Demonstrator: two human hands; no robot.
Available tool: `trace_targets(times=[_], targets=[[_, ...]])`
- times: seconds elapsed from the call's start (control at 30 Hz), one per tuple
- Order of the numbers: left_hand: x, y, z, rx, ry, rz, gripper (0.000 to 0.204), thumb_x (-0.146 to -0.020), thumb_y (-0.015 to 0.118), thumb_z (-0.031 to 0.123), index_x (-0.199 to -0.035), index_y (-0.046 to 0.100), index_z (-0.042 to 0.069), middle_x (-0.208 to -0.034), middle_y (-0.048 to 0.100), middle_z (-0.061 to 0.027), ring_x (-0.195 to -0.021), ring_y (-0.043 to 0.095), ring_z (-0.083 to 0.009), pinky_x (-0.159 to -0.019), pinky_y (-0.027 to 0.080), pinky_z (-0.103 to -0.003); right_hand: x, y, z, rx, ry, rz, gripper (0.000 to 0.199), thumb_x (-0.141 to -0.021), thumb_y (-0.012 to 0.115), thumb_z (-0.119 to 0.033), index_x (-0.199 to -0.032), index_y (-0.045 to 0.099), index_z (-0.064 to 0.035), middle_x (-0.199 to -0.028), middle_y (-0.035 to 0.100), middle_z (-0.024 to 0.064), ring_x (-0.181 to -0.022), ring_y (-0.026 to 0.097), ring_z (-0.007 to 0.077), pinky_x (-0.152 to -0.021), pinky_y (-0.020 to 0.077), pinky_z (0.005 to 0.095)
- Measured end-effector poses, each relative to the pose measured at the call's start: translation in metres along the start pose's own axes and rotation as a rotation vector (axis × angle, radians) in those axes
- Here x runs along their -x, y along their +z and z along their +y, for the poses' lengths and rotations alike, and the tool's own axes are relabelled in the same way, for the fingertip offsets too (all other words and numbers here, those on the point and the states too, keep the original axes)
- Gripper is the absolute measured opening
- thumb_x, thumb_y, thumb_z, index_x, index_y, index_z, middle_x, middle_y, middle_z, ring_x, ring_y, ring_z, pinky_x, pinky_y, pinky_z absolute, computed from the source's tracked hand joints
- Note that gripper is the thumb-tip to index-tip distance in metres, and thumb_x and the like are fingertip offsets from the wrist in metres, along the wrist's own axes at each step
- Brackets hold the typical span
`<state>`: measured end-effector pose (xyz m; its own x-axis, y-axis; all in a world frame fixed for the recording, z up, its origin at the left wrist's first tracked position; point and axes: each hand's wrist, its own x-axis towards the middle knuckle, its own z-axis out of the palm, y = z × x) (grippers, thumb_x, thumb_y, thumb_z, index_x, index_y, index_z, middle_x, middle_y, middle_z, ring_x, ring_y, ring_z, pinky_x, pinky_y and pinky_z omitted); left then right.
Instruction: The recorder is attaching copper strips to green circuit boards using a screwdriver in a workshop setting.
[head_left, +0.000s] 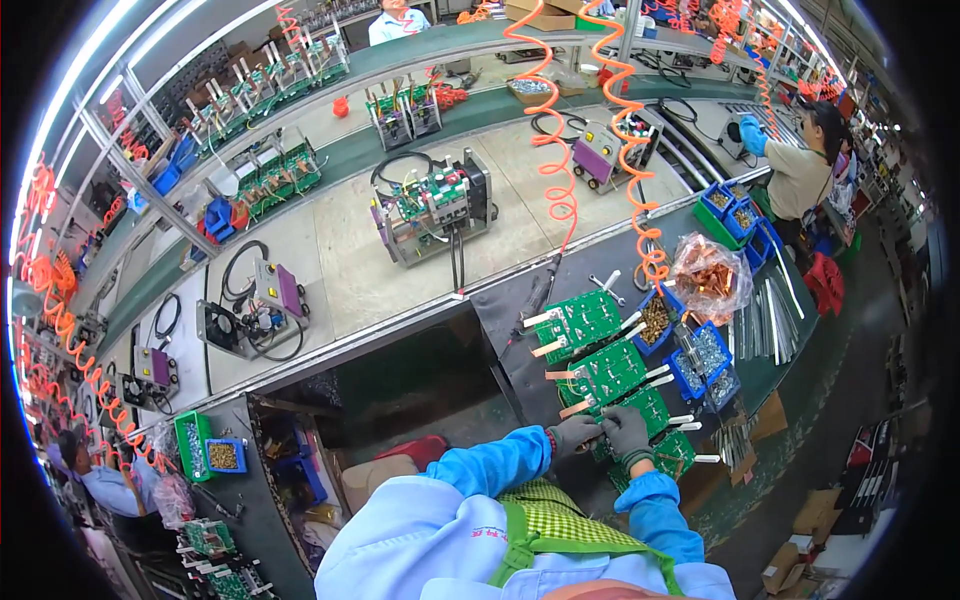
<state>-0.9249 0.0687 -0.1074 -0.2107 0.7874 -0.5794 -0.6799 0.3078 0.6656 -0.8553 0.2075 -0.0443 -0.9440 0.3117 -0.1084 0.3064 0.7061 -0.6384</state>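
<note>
My left hand (574, 436) and my right hand (626, 432), both in grey gloves, meet over the near end of a row of green circuit boards. The fingers of both are drawn together; whatever small thing they hold is hidden. Under and beside them lies a circuit board (645, 408) with white strips sticking out to the right. Farther up the row are another circuit board (608, 373) and a far circuit board (572, 324), with copper-coloured strips on their left ends. One more circuit board (674, 456) shows just right of my right hand.
Blue bins of brass-coloured parts (655, 322) and silver screws (702, 358) stand right of the boards, near a bag of copper pieces (708, 278). A power screwdriver (540, 290) and a wrench (608, 288) lie beyond. Orange coiled hoses (640, 170) hang above. Machine units (435, 205) stand on the conveyor.
</note>
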Motion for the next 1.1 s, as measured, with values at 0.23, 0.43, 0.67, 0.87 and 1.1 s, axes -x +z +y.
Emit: trace_targets(times=[0.23, 0.43, 0.67, 0.87, 1.1], targets=[[0.017, 0.009, 0.019, -0.004, -0.04, 0.005, 0.029, -0.09, 0.055, 0.037, -0.087, 0.057, 0.008, -0.066, 0.054, -0.0004, -0.052, 0.047, -0.0082, -0.044, 0.034, -0.023, 0.003, 0.009, 0.02, -0.187, 0.109, 0.021, 0.018, -0.075, 0.065, -0.011, -0.092, 0.067, -0.0044, -0.089, 0.066, 0.0134, -0.076, 0.065, 0.0249, -0.07, 0.0522, 0.0334], [0.012, 0.003, 0.01, -0.035, -0.015, 0.034, 0.03, -0.09, 0.053, 0.038, -0.085, 0.056, 0.008, -0.064, 0.055, -0.0006, -0.05, 0.048, -0.0093, -0.045, 0.035, -0.023, 0.013, 0.011, -0.002, 0.064, -0.133, 0.135, 0.016, -0.079, 0.062, -0.017, -0.093, 0.064, -0.0095, -0.087, 0.063, 0.0116, -0.081, 0.061, 0.0304, -0.07, 0.0494, 0.0398], [0.009, 0.007, 0.012, -0.061, -0.005, 0.078, 0.028, -0.09, 0.053, 0.034, -0.084, 0.056, 0.007, -0.063, 0.055, -0.0021, -0.05, 0.05, -0.0097, -0.043, 0.036, -0.024, 0.024, 0.012, -0.013, 0.216, -0.106, 0.17, 0.015, -0.083, 0.059, -0.019, -0.095, 0.062, -0.0112, -0.091, 0.06, 0.0127, -0.082, 0.06, 0.0324, -0.07, 0.0487, 0.0415], [0.014, 0.005, 0.017, -0.068, -0.029, 0.005, 0.028, -0.091, 0.052, 0.033, -0.085, 0.056, 0.006, -0.063, 0.055, -0.0021, -0.049, 0.048, -0.0095, -0.043, 0.036, -0.024, 0.025, 0.014, -0.01, 0.236, -0.119, 0.17, 0.014, -0.083, 0.058, -0.018, -0.094, 0.061, -0.0113, -0.09, 0.059, 0.0143, -0.081, 0.059, 0.0341, -0.068, 0.0487, 0.0427], [0.008, 0.001, 0.011, -0.063, -0.036, 0.029, 0.027, -0.09, 0.052, 0.031, -0.088, 0.056, 0.005, -0.065, 0.054, -0.0036, -0.049, 0.047, -0.0104, -0.043, 0.036, -0.025, 0.027, 0.011, -0.013, 0.187, -0.134, 0.155, 0.013, -0.083, 0.057, -0.017, -0.093, 0.06, -0.0093, -0.091, 0.059, 0.0132, -0.084, 0.058, 0.0332, -0.071, 0.0477, 0.0421]])
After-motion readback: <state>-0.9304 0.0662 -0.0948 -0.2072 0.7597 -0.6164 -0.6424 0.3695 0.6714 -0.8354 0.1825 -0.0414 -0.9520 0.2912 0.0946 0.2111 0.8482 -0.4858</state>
